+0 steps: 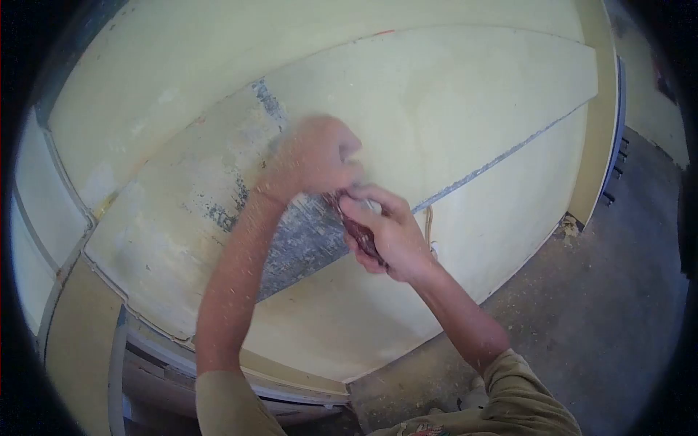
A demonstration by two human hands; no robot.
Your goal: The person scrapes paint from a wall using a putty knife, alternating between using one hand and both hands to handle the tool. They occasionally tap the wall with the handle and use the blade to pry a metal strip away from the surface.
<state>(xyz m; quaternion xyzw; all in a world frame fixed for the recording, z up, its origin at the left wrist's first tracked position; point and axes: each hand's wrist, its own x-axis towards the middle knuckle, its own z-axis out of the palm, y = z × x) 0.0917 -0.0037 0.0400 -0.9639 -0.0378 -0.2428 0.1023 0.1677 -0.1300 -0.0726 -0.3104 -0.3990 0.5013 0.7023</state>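
Observation:
My left hand [320, 154] is closed, its fingers curled and slightly blurred. Whatever it may hold is hidden. Just below and to the right, my right hand [389, 229] wraps round a dark reddish-brown object [367, 242], whose kind I cannot make out. That object points up and left toward the underside of my left hand, so the two hands nearly meet at its upper end. Both hands are above a cream-coloured surface [472, 94]. Small pale flecks hang in the air around my left forearm and hands.
A worn grey patch [298, 251] marks the cream surface below my hands, and a thin grey strip [502, 156] runs right from it. A brown cord-like loop [428, 225] is beside my right wrist. Concrete floor [538, 320] lies at the right, with dark pegs [618, 171] along a panel.

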